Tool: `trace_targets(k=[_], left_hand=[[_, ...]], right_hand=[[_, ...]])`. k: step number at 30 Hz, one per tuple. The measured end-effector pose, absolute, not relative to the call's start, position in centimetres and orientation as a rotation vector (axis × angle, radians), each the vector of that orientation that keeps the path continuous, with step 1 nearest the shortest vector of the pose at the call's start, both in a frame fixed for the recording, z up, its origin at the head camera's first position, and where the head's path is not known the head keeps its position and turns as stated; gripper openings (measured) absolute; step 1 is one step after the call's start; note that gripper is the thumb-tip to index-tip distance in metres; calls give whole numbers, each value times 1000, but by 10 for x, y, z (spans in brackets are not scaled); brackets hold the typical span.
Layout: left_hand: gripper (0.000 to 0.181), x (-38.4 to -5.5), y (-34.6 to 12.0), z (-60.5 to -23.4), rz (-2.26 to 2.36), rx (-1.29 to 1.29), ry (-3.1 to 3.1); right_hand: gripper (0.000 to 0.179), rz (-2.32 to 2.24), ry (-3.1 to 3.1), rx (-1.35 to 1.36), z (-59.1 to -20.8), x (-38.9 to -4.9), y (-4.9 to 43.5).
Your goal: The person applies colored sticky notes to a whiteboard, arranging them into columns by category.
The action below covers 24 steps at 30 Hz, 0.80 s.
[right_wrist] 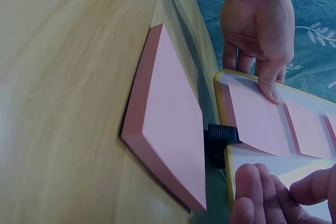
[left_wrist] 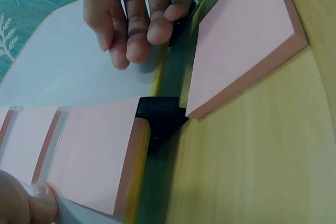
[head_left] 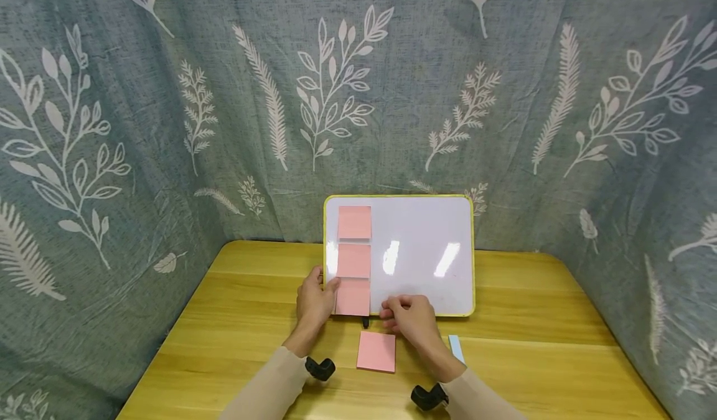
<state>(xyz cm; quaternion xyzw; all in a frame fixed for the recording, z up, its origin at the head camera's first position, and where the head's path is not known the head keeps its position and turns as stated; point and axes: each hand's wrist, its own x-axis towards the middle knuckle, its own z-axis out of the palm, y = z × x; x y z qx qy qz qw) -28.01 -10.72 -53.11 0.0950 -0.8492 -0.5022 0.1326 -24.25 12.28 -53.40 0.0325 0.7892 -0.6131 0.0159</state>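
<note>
A whiteboard [head_left: 420,233] with a yellow rim leans upright on the table. Three pink sticky notes run down its left side: a top note [head_left: 355,222], a middle note [head_left: 353,261] and a bottom note [head_left: 353,298]. My left hand [head_left: 315,298] grips the board's left edge; in the right wrist view its thumb presses the front beside the bottom note, with the other fingers behind the board. Before the board's lower edge, my right hand [head_left: 411,317] hovers with loosely bent fingers and nothing in them. Between my forearms lies a pink sticky note pad [head_left: 376,351].
A black stand foot [right_wrist: 220,134] holds the board's lower edge near the bottom note. A light blue strip [head_left: 456,348] lies beside my right forearm on the wooden table [head_left: 538,345]. Behind hangs a leaf-patterned curtain [head_left: 403,96].
</note>
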Motion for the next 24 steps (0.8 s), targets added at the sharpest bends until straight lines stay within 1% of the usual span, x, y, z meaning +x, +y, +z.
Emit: trace_targets(k=[6,12,17,24], left_hand=[[35,-279,-107,-530,-1454,249,-2466],[37,-274,-107,-527,-1394,224,-2498],[43,-268,-110,-523,-1328,155,-2532],[51,-255,-112,-520,-1258,139,-2535]], right_hand=[[29,-1888,2512,94,-532,-239,132],[27,-1872,2535,60,-530,-236,141],[25,-1875,2562,35,-528,-232,151],[20,-1772,2689,-54,-530,-225,172]])
